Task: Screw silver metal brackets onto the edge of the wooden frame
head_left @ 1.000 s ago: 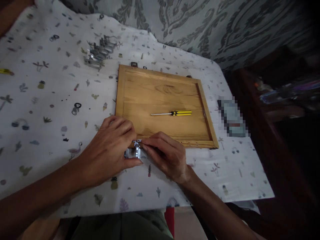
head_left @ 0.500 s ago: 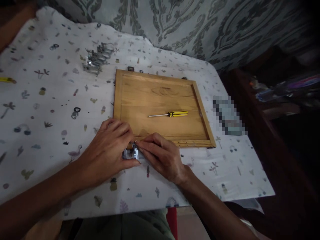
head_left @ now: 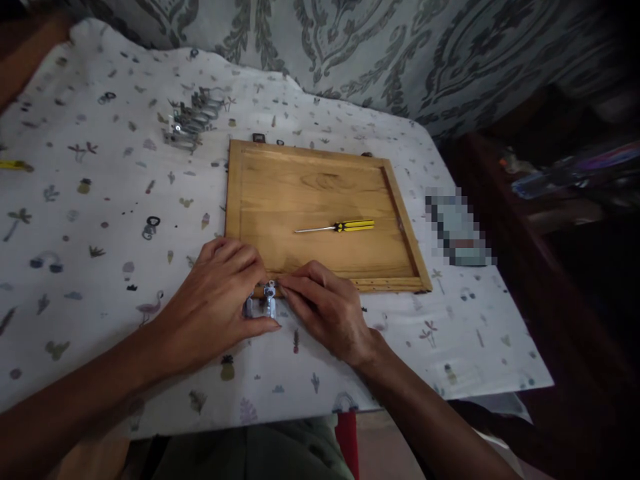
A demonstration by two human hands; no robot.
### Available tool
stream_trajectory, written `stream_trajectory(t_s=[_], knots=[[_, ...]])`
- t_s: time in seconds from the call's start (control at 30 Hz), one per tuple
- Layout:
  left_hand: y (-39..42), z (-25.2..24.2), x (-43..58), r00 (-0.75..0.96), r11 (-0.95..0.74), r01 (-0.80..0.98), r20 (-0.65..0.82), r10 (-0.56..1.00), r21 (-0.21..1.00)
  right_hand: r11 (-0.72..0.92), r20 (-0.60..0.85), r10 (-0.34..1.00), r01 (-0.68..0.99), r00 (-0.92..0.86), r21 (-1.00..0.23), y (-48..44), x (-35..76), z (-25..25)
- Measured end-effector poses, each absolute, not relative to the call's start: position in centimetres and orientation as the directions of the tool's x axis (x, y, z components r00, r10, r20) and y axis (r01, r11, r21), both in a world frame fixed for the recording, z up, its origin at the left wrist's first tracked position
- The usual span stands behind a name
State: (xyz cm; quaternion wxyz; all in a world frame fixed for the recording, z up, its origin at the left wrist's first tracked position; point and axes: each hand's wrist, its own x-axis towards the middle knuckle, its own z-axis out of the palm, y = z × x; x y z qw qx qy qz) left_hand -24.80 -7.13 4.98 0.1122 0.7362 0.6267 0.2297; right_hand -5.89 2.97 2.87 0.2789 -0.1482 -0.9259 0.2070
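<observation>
A small silver metal hinge [head_left: 265, 304] lies against the near edge of a wooden cabinet door panel [head_left: 310, 193] on the patterned tablecloth. My left hand [head_left: 217, 303] curls around the hinge from the left, thumb beneath it. My right hand [head_left: 325, 310] pinches the hinge's top from the right, fingers pressed together on the panel's edge. A yellow-and-black screwdriver [head_left: 337, 227] rests on the panel, beyond both hands.
A pile of several more metal hinges [head_left: 193, 120] sits at the back left. A blurred-out flat object [head_left: 457, 227] lies right of the panel near the table's right edge. A yellow item [head_left: 15, 165] is at the far left. Patterned curtain behind.
Both hands stayed on the hinge; it has been pressed lower and closer to the panel's near edge. The view shifted slightly.
</observation>
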Motion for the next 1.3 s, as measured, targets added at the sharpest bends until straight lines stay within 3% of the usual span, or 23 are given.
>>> stream_trajectory(t_s=[0.73, 1.03, 1.17, 1.3], knots=[[-7.0, 5.3, -24.8, 0.109, -0.172, 0.869, 0.158, 0.981, 0.464, 0.878, 0.403, 0.392, 0.207, -0.827, -0.431, 3.1, -5.8, 2.7], [-7.2, 4.7, -25.0, 0.112, -0.183, 0.867, 0.176, 0.978, 0.464, 0.807, 0.442, 0.443, 0.132, -0.78, -0.575, 4.3, -5.2, 3.7], [-7.4, 4.3, -25.3, 0.113, -0.191, 0.856, 0.187, 0.976, 0.48, 0.759, 0.424, 0.638, 0.435, -0.642, -0.484, 9.0, -2.8, 5.5], [-7.4, 4.1, -25.5, 0.114, -0.197, 0.85, 0.194, 0.974, 0.488, 0.751, 0.396, 0.659, 0.531, -0.64, -0.393, 14.1, -1.0, 5.4]])
